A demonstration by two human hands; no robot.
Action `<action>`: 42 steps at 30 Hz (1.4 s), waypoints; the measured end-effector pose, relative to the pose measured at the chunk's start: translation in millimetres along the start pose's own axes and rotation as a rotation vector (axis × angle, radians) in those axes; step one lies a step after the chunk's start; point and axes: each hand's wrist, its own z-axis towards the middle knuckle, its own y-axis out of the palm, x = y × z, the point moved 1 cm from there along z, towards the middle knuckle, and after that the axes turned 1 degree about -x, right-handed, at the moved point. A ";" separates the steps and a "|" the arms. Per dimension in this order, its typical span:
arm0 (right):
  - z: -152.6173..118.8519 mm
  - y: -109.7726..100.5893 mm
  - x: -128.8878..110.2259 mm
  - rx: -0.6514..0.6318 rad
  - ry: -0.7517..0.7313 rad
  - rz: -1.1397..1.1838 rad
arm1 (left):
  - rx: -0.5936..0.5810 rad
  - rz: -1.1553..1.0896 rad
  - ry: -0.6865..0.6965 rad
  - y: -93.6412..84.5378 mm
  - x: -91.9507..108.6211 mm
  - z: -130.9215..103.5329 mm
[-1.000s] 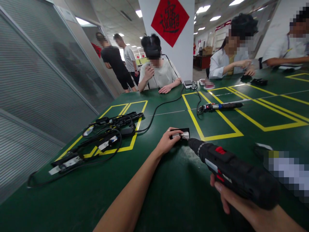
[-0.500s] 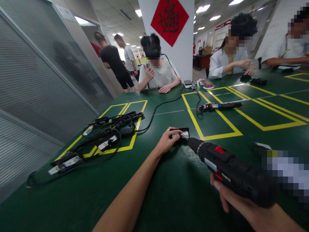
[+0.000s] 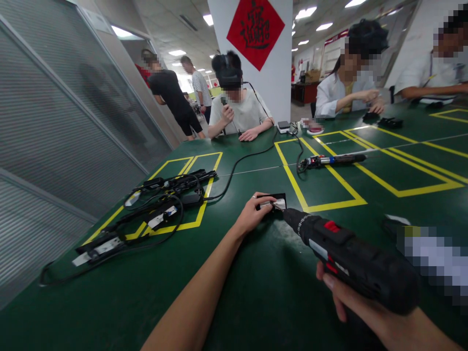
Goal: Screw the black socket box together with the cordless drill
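Head view: looks like the drill-work step to me, the cordless drill [image 3: 347, 256] angled at a rectangular black housing [image 3: 282, 196] on the green worktop [image 3: 164, 307], can't tell if the tip touches. Left hand [image 3: 253, 214] has its fingers bent over the housing's left end, gripping it; right hand [image 3: 353, 301] has its fingers wrapped on the drill's handle, mostly hidden. Next move imo calls for a steady push and firm hold. Drill's matte black plastic with a tapered chuck [image 3: 293, 219], housing has a pale metallic-looking insert [image 3: 280, 202]
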 end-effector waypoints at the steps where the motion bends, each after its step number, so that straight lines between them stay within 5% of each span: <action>1: -0.1 0.4 0.1 -0.003 0.003 -0.009 | 0.000 0.004 0.000 0.1 0.4 0.0; 17: -1.1 -3.6 -1.4 -0.025 0.072 -0.184 | 0.002 0.018 -0.008 1.3 -1.4 0.4; 31: -2.6 -2.5 -5.1 0.008 0.035 -0.006 | 0.018 0.032 -0.015 0.6 0.5 -0.1; 42: 10.1 22.9 53.0 0.082 -0.014 -0.121 | 0.036 0.033 -0.026 -0.1 -0.6 -0.4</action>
